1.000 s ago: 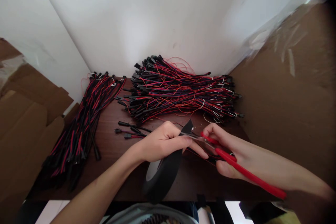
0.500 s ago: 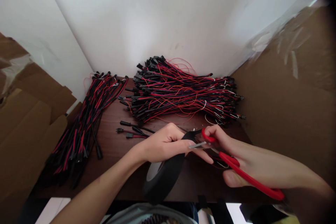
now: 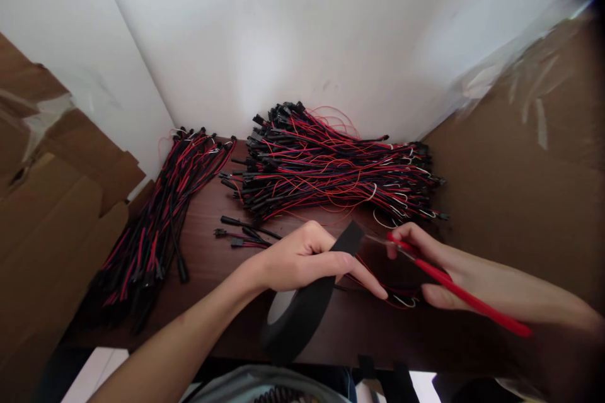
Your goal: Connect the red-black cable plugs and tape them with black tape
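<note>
Left hand pinches the tape end, strip running up-right. Right hand grips scissors, blades just right of it.

Left hand grips black tape roll on dark table — cut tape end sticks up. Right hand holds red-handled scissors, blades just beside the tape end. Red-black wire bundles behind.

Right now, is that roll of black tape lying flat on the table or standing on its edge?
On edge. The tape roll stands tilted under the left hand, with its white core facing sideways.
</note>
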The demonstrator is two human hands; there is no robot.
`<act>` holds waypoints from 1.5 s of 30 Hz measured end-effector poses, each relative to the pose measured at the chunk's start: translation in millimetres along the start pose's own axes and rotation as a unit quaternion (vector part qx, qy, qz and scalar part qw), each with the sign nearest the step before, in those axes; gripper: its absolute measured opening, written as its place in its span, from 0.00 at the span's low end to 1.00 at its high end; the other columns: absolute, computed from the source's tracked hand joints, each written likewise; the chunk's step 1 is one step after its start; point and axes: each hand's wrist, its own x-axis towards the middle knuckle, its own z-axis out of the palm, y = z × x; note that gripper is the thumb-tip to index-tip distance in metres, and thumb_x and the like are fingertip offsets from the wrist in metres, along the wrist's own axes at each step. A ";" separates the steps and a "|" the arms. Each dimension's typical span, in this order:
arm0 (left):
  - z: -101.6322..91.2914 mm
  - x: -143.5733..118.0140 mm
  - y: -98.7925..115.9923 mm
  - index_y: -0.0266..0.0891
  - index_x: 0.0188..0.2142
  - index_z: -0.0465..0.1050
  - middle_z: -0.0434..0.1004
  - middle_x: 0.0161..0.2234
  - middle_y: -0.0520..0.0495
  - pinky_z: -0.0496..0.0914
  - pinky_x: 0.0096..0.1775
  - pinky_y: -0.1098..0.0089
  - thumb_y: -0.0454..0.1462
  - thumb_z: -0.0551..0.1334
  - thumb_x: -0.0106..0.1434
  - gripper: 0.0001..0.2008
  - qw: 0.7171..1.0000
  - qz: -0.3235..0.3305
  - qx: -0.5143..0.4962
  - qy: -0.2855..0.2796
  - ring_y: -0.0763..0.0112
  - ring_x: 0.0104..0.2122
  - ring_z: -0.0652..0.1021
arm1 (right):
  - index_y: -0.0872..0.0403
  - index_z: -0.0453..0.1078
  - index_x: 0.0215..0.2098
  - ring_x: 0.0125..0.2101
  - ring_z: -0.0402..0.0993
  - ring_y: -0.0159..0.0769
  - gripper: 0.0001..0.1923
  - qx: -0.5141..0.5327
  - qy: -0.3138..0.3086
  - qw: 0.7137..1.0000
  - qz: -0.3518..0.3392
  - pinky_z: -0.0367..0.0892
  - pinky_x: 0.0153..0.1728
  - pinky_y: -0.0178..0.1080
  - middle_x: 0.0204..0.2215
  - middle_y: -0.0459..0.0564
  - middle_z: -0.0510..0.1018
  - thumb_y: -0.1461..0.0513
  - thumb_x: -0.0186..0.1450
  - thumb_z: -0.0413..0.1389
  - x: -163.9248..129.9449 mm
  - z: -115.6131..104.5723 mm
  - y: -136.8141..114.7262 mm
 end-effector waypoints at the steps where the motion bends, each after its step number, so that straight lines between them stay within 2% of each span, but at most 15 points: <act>1: 0.2 0.1 0.0 0.33 0.44 0.81 0.61 0.18 0.53 0.57 0.26 0.72 0.48 0.50 0.70 0.25 1.000 -0.002 0.001 0.001 0.75 0.20 0.63 | 0.51 0.63 0.44 0.32 0.76 0.39 0.20 0.000 0.006 1.000 0.021 0.73 0.33 0.37 0.34 0.48 0.77 0.50 0.58 0.59 3.7 3.4 6.6; 5: 0.4 0.4 -0.6 0.33 0.44 0.81 0.61 0.17 0.53 0.56 0.26 0.71 0.48 0.50 0.70 0.25 1.000 0.006 0.000 0.005 0.75 0.20 0.63 | 0.53 0.64 0.43 0.35 0.77 0.43 0.20 -0.021 0.148 0.987 0.058 0.72 0.37 0.43 0.38 0.53 0.78 0.49 0.59 0.59 23.3 25.3 27.3; 7: 0.1 0.8 -1.2 0.32 0.44 0.81 0.61 0.16 0.53 0.57 0.26 0.71 0.47 0.51 0.70 0.25 1.000 0.013 -0.003 0.008 0.75 0.20 0.63 | 0.52 0.66 0.44 0.39 0.77 0.46 0.20 -0.040 0.175 0.983 0.047 0.72 0.40 0.46 0.41 0.55 0.79 0.50 0.59 0.59 30.8 35.1 32.6; 14: 0.3 2.8 -1.4 0.30 0.42 0.81 0.60 0.16 0.53 0.57 0.26 0.71 0.46 0.50 0.70 0.25 1.000 0.021 0.002 0.008 0.75 0.19 0.63 | 0.53 0.69 0.47 0.47 0.74 0.48 0.20 -0.076 0.173 0.982 0.012 0.69 0.49 0.49 0.47 0.56 0.76 0.54 0.59 0.59 33.7 42.6 37.5; 19: 1.4 2.3 0.0 0.30 0.41 0.81 0.60 0.16 0.53 0.56 0.26 0.71 0.44 0.50 0.71 0.24 0.999 0.040 0.001 0.010 0.76 0.20 0.63 | 0.54 0.72 0.47 0.46 0.74 0.47 0.19 -0.098 0.163 0.982 0.010 0.70 0.48 0.48 0.46 0.57 0.75 0.55 0.59 0.59 33.9 39.1 39.5; 22: 1.9 2.5 0.4 0.30 0.40 0.81 0.60 0.16 0.53 0.56 0.26 0.71 0.45 0.50 0.70 0.24 0.999 0.033 -0.004 0.012 0.76 0.19 0.62 | 0.53 0.74 0.45 0.44 0.75 0.48 0.18 -0.084 0.167 0.982 0.004 0.70 0.48 0.49 0.44 0.56 0.76 0.55 0.58 0.60 32.8 33.0 31.6; 24: 2.3 3.0 0.3 0.31 0.40 0.81 0.60 0.16 0.53 0.56 0.26 0.71 0.45 0.50 0.70 0.25 0.999 0.034 0.000 0.013 0.76 0.19 0.62 | 0.52 0.75 0.43 0.42 0.76 0.46 0.17 -0.034 0.185 0.982 -0.004 0.70 0.47 0.48 0.43 0.55 0.77 0.53 0.59 0.60 30.9 26.7 16.0; 26: 2.6 3.5 0.3 0.31 0.40 0.82 0.61 0.16 0.53 0.57 0.27 0.71 0.45 0.50 0.70 0.25 0.999 0.041 0.007 0.014 0.75 0.20 0.63 | 0.52 0.75 0.41 0.39 0.76 0.42 0.17 0.077 0.194 0.978 -0.006 0.72 0.42 0.43 0.40 0.53 0.79 0.50 0.62 0.58 29.7 20.5 -7.3; 30: 2.3 3.5 1.1 0.32 0.37 0.82 0.62 0.16 0.52 0.58 0.28 0.70 0.45 0.50 0.70 0.25 0.999 0.035 0.004 0.014 0.75 0.20 0.63 | 0.53 0.75 0.35 0.30 0.75 0.34 0.16 0.310 0.074 0.947 -0.035 0.70 0.32 0.35 0.29 0.48 0.79 0.48 0.63 0.58 34.9 14.1 -52.5; 32: 1.8 3.3 1.8 0.32 0.37 0.82 0.62 0.16 0.52 0.58 0.28 0.70 0.45 0.51 0.70 0.24 0.999 0.034 0.003 0.018 0.75 0.20 0.63 | 0.53 0.74 0.32 0.27 0.73 0.30 0.14 0.376 0.024 0.925 -0.044 0.69 0.29 0.33 0.26 0.46 0.78 0.50 0.62 0.60 39.6 13.9 -63.5; 34: 1.4 3.1 2.3 0.31 0.38 0.82 0.61 0.16 0.53 0.58 0.27 0.70 0.44 0.51 0.70 0.24 0.999 0.031 0.002 0.018 0.76 0.19 0.62 | 0.54 0.73 0.30 0.25 0.72 0.29 0.13 0.404 0.003 0.914 -0.047 0.67 0.28 0.32 0.25 0.45 0.77 0.52 0.61 0.62 42.8 14.5 -66.3; 36: 1.1 2.9 2.2 0.30 0.39 0.82 0.60 0.16 0.53 0.57 0.26 0.71 0.44 0.50 0.70 0.24 1.000 0.025 0.002 0.011 0.76 0.19 0.61 | 0.54 0.72 0.28 0.26 0.71 0.29 0.12 0.379 0.023 0.922 -0.071 0.66 0.27 0.32 0.26 0.45 0.76 0.54 0.61 0.62 44.0 15.9 -64.7; 39: 1.2 2.5 0.9 0.30 0.40 0.81 0.60 0.16 0.53 0.58 0.26 0.71 0.45 0.49 0.70 0.26 1.000 0.010 0.009 -0.003 0.76 0.19 0.62 | 0.53 0.71 0.28 0.28 0.69 0.30 0.09 0.263 0.118 0.943 -0.167 0.65 0.30 0.33 0.27 0.45 0.74 0.58 0.65 0.59 45.8 21.3 -60.3; 42: 2.5 2.5 -0.3 0.31 0.40 0.82 0.61 0.17 0.52 0.59 0.27 0.71 0.46 0.48 0.70 0.27 1.000 -0.003 0.010 -0.003 0.75 0.21 0.63 | 0.52 0.69 0.28 0.29 0.69 0.32 0.08 0.158 0.200 0.928 -0.272 0.65 0.31 0.35 0.27 0.46 0.73 0.62 0.66 0.56 53.8 28.4 -52.6; 45: 4.5 2.4 0.0 0.32 0.39 0.82 0.61 0.18 0.51 0.58 0.27 0.71 0.46 0.48 0.70 0.27 1.000 0.000 0.001 -0.024 0.75 0.21 0.63 | 0.52 0.69 0.30 0.31 0.70 0.35 0.08 0.065 0.274 0.916 -0.285 0.66 0.34 0.38 0.28 0.48 0.74 0.62 0.67 0.54 67.2 28.6 -37.2</act>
